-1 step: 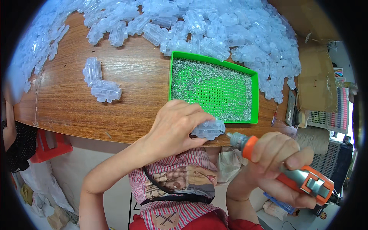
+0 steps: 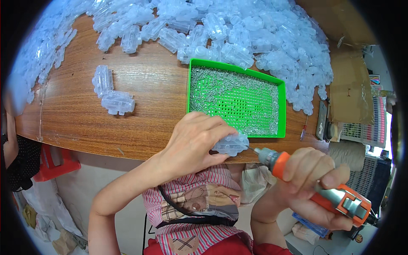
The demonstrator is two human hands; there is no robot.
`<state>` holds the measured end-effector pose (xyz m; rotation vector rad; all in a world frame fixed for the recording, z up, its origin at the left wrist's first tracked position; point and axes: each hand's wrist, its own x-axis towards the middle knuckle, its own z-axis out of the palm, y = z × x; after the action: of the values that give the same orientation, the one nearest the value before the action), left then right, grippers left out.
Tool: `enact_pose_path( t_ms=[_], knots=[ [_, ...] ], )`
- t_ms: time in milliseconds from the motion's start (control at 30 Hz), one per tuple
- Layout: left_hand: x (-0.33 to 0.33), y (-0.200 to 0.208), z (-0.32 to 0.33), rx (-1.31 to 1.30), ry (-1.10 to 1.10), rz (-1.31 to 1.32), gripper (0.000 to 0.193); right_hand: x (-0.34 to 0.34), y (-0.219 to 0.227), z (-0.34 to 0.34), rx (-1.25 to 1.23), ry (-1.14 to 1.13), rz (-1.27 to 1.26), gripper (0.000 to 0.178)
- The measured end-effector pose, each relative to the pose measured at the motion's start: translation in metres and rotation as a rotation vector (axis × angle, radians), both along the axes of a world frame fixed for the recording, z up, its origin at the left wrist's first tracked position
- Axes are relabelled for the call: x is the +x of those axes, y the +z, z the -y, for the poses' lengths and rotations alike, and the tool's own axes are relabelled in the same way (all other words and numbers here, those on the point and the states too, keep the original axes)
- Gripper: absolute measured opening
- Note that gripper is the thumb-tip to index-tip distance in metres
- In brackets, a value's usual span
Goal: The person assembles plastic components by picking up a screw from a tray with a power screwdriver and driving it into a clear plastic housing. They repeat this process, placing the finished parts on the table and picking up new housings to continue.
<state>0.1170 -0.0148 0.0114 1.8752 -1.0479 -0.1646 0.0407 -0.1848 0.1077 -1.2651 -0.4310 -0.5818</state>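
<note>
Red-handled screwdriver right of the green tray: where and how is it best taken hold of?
Probably by its red handle, from above and the near side: the screwdriver lies flat, handle toward the table's near edge, thin shaft pointing away.

Plastic housings (image 2: 242, 36) span the frame's top, behind the screw tray (image 2: 281, 108) (two more housings (image 2: 118, 103) left of it); the screwdriver (image 2: 280, 165) is lower right.
</note>
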Motion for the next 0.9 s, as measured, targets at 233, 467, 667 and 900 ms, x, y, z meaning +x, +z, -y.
enact_pose_path(
  t_ms=[233,467,667,900],
  knots=[
    [0.012,0.047,-0.021,-0.052,0.069,-0.283,0.043,-0.017,0.025,0.021,-0.039,-0.112,0.026,0.066],
    [-0.008,0.068,-0.009,0.471,0.117,0.229,0.042,-0.02,0.019,0.024,-0.028,-0.186,0.061,0.07],
    [-0.011,0.052,0.02,0.306,-0.077,0.03,0.043,-0.018,0.015,0.03,-0.023,-0.172,0.072,0.072],
    [-0.008,0.061,0.012,0.372,0.034,0.046,0.04,-0.017,0.014,0.032,-0.017,-0.195,0.061,0.074]
  ],
)
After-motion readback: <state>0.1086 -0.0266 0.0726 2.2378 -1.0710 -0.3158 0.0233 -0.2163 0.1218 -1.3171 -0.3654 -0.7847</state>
